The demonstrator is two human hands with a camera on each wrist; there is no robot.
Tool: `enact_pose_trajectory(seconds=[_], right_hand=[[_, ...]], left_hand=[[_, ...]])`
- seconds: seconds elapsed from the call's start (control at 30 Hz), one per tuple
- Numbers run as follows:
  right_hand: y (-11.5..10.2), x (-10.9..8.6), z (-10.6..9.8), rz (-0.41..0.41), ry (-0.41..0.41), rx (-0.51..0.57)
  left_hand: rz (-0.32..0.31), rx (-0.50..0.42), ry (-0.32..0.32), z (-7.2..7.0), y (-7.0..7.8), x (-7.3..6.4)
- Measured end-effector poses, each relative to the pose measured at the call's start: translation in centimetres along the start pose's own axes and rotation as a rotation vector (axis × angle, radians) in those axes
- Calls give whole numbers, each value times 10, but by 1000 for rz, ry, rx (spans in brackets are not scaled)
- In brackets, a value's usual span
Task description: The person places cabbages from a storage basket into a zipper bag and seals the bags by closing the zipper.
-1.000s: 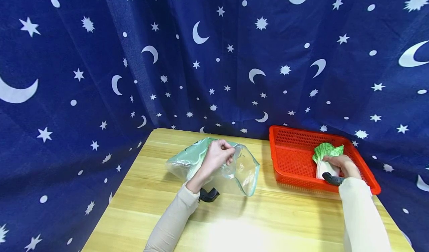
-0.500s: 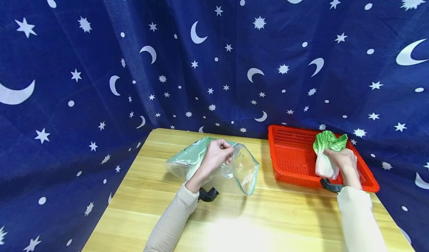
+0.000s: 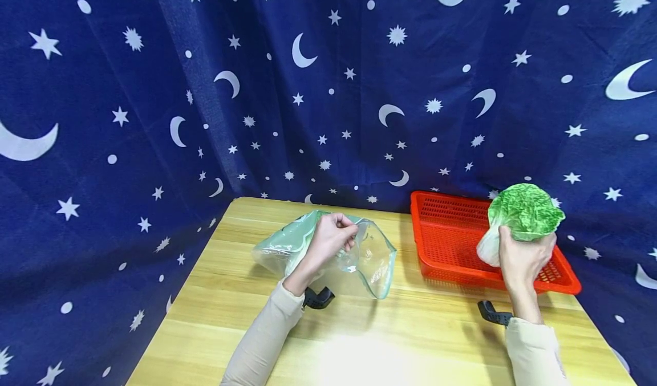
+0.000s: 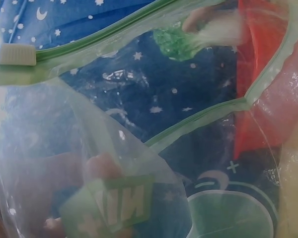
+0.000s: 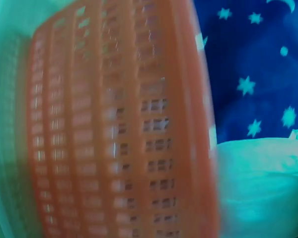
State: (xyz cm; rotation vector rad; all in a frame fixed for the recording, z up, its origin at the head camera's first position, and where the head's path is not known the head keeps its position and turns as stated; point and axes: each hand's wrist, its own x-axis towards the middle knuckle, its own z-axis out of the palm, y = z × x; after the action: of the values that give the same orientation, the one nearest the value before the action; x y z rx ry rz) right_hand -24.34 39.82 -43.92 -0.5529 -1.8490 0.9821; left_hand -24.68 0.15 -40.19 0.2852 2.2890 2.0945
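My left hand point(image 3: 332, 240) pinches the edge of a clear plastic zip bag point(image 3: 378, 263) with green trim, its mouth spread toward the right. A pale slider point(image 4: 17, 54) sits on the bag's green zip in the left wrist view, and fingers show blurred through the film. My right hand point(image 3: 524, 260) grips a head of Chinese cabbage point(image 3: 527, 210) above the red basket point(image 3: 418, 232), leafy top tipped toward the right and white stalk at lower left. Through the bag, the left wrist view also shows the cabbage point(image 4: 174, 44). Blurred basket wall point(image 5: 99, 124) fills much of the right wrist view.
The shallow mesh basket stands at the back right of a light wooden table point(image 3: 400, 340). Behind and to the left hangs a dark blue curtain point(image 3: 349, 106) with moons and stars. A black wrist mount point(image 3: 494, 313) juts out below the right hand.
My right hand has lifted the cabbage up out of the basket and turned it, so the leafy top now faces up and right. The left hand and bag have stayed put.
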Motion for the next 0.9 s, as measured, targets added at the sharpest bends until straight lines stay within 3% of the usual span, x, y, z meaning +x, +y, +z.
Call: enact_pose_trajectory(seconds=[0.17,0.33,0.7,0.9], right_hand=[[-18,-19,-3,-102,12,99],[-46,-46,3,-107,-28,214],[-129,-127,13,-174,-279,579],[-145,-159,22,-158,-412,654]], left_hand=[[10,3,-1,-2,1,-1],[17,-11,-8,-3,3,-2],[18,-58,10,-5,5,-3],[76,-104,54,-6,7,-2]])
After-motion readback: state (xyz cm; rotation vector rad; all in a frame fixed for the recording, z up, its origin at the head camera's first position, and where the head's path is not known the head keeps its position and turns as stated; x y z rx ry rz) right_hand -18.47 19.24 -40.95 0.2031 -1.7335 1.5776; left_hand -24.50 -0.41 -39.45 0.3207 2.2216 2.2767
